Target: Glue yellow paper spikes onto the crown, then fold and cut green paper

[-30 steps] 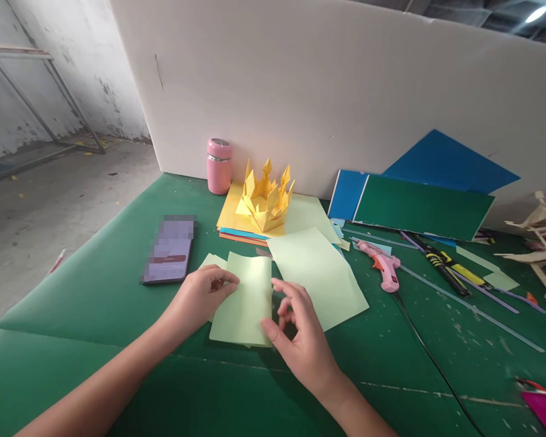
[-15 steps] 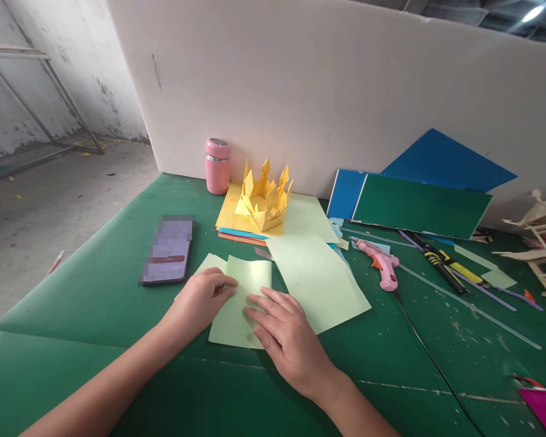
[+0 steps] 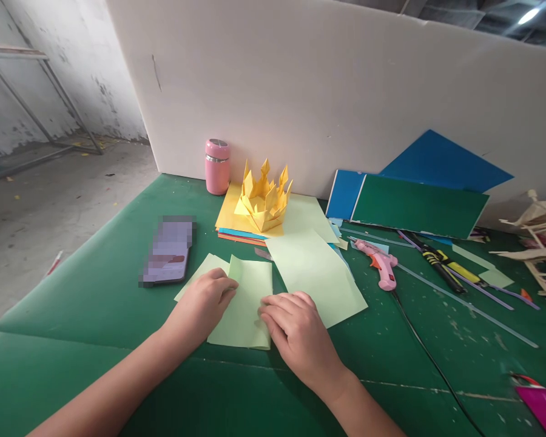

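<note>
A light green sheet of paper (image 3: pixel 248 315), folded over on itself, lies on the green tabletop in front of me. My left hand (image 3: pixel 207 300) is closed at its left side, with thumb and fingers pinching the raised edge of the upper layer. At the folded right edge is my right hand (image 3: pixel 295 328), its fingers drawn together and pressed on the crease. Under my left hand, another light green piece (image 3: pixel 202 273) sticks out. A larger light green sheet (image 3: pixel 318 279) lies just beyond my right hand.
A yellow paper crown (image 3: pixel 264 203) stands on a stack of coloured paper (image 3: pixel 227 209), near a pink flask (image 3: pixel 217 168). To the left lies a phone (image 3: pixel 168 252). A pink glue gun (image 3: pixel 380 264) with a black cord, yellow-black cutters (image 3: pixel 441 264) and glue sticks lie right.
My right hand has slid right across the folded paper to its right edge, and its fingers have drawn together. My left hand stays at the left side, almost unmoved.
</note>
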`<state>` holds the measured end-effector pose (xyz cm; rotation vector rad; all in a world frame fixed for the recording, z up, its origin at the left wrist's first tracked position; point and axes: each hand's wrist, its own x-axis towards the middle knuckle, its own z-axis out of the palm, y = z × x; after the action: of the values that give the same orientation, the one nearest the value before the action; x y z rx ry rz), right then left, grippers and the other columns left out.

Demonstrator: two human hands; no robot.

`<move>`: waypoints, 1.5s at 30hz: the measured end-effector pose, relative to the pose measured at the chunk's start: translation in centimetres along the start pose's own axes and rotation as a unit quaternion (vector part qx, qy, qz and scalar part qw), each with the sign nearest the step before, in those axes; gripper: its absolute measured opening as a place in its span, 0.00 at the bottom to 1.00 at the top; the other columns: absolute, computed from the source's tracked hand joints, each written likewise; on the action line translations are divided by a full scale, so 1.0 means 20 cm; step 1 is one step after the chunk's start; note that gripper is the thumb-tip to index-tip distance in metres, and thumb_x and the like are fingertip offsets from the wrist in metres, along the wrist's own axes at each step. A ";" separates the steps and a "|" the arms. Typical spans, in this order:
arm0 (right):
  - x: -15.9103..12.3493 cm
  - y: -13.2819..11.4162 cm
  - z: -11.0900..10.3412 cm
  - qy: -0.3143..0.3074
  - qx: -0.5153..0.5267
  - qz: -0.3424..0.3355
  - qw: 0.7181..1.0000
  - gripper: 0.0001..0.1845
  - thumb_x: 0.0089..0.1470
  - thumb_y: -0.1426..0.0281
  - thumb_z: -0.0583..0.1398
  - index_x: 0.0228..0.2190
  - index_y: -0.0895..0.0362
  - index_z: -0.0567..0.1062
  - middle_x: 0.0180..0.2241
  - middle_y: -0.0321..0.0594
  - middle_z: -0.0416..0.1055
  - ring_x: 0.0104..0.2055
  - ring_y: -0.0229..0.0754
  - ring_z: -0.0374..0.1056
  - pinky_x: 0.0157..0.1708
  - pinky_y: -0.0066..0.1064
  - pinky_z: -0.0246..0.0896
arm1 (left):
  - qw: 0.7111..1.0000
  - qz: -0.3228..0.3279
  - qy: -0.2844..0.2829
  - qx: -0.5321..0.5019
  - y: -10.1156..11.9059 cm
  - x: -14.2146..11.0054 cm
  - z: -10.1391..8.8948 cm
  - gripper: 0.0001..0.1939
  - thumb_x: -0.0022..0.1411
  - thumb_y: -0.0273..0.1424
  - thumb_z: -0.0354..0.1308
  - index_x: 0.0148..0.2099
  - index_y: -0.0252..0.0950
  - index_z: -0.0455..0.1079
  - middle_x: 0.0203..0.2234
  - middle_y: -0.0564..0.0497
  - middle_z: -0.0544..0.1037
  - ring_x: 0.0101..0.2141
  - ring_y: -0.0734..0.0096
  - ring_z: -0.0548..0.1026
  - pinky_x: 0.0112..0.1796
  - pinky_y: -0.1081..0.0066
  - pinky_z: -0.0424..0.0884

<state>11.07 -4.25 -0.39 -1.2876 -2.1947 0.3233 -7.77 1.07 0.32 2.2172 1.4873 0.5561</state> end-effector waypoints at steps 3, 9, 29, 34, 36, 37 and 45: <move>0.00 0.01 0.00 0.014 -0.024 -0.002 1.000 0.12 0.59 0.77 0.54 0.28 0.57 0.75 0.32 0.40 0.76 0.36 0.43 0.70 0.41 0.39 0.57 | 1.000 0.003 -0.006 0.009 0.00 0.00 -0.01 0.16 0.61 0.31 0.47 0.35 0.37 0.77 0.29 0.47 0.75 0.31 0.63 0.74 0.33 0.68 0.68; 0.00 0.01 -0.02 0.008 -0.052 0.022 0.998 0.10 0.53 0.78 0.61 0.23 0.55 0.72 0.29 0.32 0.74 0.36 0.40 0.67 0.39 0.34 0.53 | 0.999 -0.003 -0.022 0.037 0.02 0.00 -0.01 0.16 0.61 0.28 0.47 0.35 0.36 0.77 0.31 0.47 0.75 0.31 0.65 0.74 0.34 0.68 0.68; 0.04 0.02 -0.13 -0.167 -0.063 0.092 0.980 0.18 0.51 0.60 0.64 0.43 0.50 0.71 0.53 0.40 0.69 0.55 0.50 0.59 0.50 0.44 0.50 | 0.999 0.004 -0.026 0.046 0.01 0.00 -0.01 0.17 0.62 0.30 0.46 0.38 0.35 0.77 0.31 0.47 0.75 0.32 0.64 0.74 0.35 0.67 0.69; 0.10 0.06 -0.13 -0.184 -0.100 0.071 0.975 0.29 0.42 0.53 0.67 0.43 0.53 0.69 0.56 0.45 0.65 0.57 0.54 0.57 0.51 0.46 0.49 | 0.998 -0.001 -0.029 0.051 0.01 0.00 -0.01 0.18 0.62 0.30 0.45 0.39 0.34 0.77 0.32 0.45 0.75 0.33 0.62 0.75 0.35 0.66 0.69; 0.11 0.07 -0.13 -0.189 -0.110 0.063 0.974 0.31 0.39 0.51 0.67 0.43 0.54 0.69 0.56 0.47 0.65 0.57 0.55 0.57 0.52 0.47 0.49 | 0.998 -0.003 -0.029 0.055 0.01 0.00 -0.01 0.18 0.62 0.30 0.45 0.39 0.34 0.77 0.33 0.45 0.75 0.33 0.61 0.75 0.36 0.66 0.69; 0.12 0.08 -0.13 -0.192 -0.113 0.060 0.973 0.32 0.39 0.50 0.67 0.42 0.54 0.69 0.56 0.48 0.64 0.57 0.55 0.57 0.52 0.47 0.50 | 0.998 -0.002 -0.029 0.057 0.01 0.00 -0.01 0.18 0.62 0.31 0.45 0.38 0.35 0.77 0.33 0.45 0.75 0.34 0.61 0.75 0.36 0.66 0.69; 0.07 0.12 -0.12 -0.149 -0.133 0.055 0.978 0.31 0.49 0.47 0.58 0.49 0.50 0.66 0.61 0.45 0.58 0.61 0.54 0.52 0.54 0.49 0.48 | 0.996 -0.016 -0.050 0.074 0.04 0.00 -0.02 0.20 0.62 0.31 0.42 0.38 0.34 0.77 0.33 0.45 0.74 0.33 0.61 0.74 0.35 0.66 0.68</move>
<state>13.74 -2.02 0.82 -1.5981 -2.4872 0.2887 -7.37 0.85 1.13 2.2908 1.5533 0.3294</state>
